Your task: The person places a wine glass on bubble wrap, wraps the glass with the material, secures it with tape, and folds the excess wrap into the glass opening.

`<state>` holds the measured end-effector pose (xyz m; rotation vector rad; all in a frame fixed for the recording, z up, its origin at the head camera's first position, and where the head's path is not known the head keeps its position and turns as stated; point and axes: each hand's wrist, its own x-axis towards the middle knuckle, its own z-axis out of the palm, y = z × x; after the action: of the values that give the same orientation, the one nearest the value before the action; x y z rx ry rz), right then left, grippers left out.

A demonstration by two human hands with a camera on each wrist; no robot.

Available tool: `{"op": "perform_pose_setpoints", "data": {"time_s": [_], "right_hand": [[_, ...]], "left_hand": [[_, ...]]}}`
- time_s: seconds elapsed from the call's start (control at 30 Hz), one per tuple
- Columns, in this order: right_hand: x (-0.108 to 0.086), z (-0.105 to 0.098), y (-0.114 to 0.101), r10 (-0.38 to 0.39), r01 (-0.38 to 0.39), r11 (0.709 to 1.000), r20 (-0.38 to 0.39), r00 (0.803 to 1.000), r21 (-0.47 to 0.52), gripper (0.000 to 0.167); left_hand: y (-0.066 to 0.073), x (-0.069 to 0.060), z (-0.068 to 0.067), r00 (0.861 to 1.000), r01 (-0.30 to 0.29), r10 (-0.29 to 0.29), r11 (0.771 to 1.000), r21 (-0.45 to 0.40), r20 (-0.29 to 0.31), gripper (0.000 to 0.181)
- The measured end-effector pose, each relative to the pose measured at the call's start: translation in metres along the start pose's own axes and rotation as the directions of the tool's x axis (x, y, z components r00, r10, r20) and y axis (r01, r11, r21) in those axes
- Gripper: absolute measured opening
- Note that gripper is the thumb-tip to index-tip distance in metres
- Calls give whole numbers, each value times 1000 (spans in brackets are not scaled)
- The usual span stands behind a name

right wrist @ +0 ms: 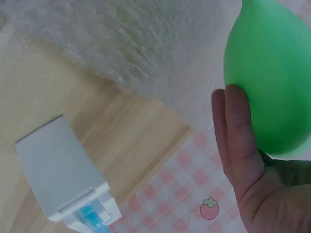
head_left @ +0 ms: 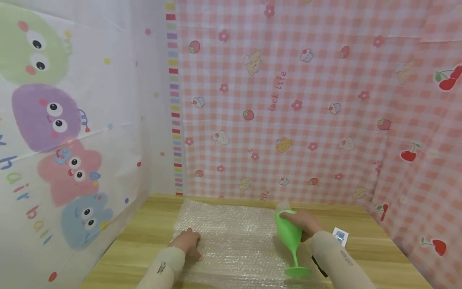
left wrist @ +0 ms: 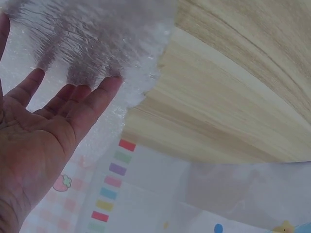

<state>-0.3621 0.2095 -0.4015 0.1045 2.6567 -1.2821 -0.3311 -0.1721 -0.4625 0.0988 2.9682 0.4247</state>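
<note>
A sheet of bubble wrap (head_left: 231,241) lies spread across the wooden table. My left hand (head_left: 186,243) is at its left side, fingers apart; in the left wrist view the fingertips of the left hand (left wrist: 53,116) touch the wrap. On the right, my right hand (head_left: 304,222) holds a bright green plastic goblet (head_left: 288,235) by its bowl, over the right part of the wrap. The goblet leans, with its round foot towards me. In the right wrist view, fingers (right wrist: 238,126) lie along the goblet's bowl (right wrist: 272,73).
A small white box (right wrist: 63,170) with a blue part stands on the table, right of the wrap. A thin black object (head_left: 319,266) lies partly hidden by the right sleeve. Checked pink cloth (head_left: 274,120) hangs behind, and a white printed sheet (head_left: 119,160) at left.
</note>
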Motion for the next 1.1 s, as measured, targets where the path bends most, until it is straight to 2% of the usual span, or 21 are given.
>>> {"op": "perform_pose_setpoints", "data": {"time_s": [0.23, 0.47, 0.73, 0.93, 1.1], "right_hand": [[-2, 10, 7, 79, -80, 996, 36, 996, 38, 75], [1, 15, 17, 72, -72, 997, 30, 997, 23, 74], [-3, 18, 30, 49, -50, 996, -16, 999, -78, 66], [-11, 19, 32, 41, -42, 997, -17, 999, -61, 58], [-20, 18, 30, 34, -36, 997, -30, 999, -68, 59]], "left_hand": [[-3, -1, -2, 1000, -11, 11, 1000, -26, -1, 64], [-7, 4, 1, 1000, -20, 20, 1000, 0, -13, 63], [-6, 10, 3, 1000, -15, 15, 1000, 2, 10, 60], [-5, 8, 2, 1000, -20, 20, 1000, -1, 11, 59], [-5, 7, 2, 1000, -24, 24, 1000, -4, 4, 59]]}}
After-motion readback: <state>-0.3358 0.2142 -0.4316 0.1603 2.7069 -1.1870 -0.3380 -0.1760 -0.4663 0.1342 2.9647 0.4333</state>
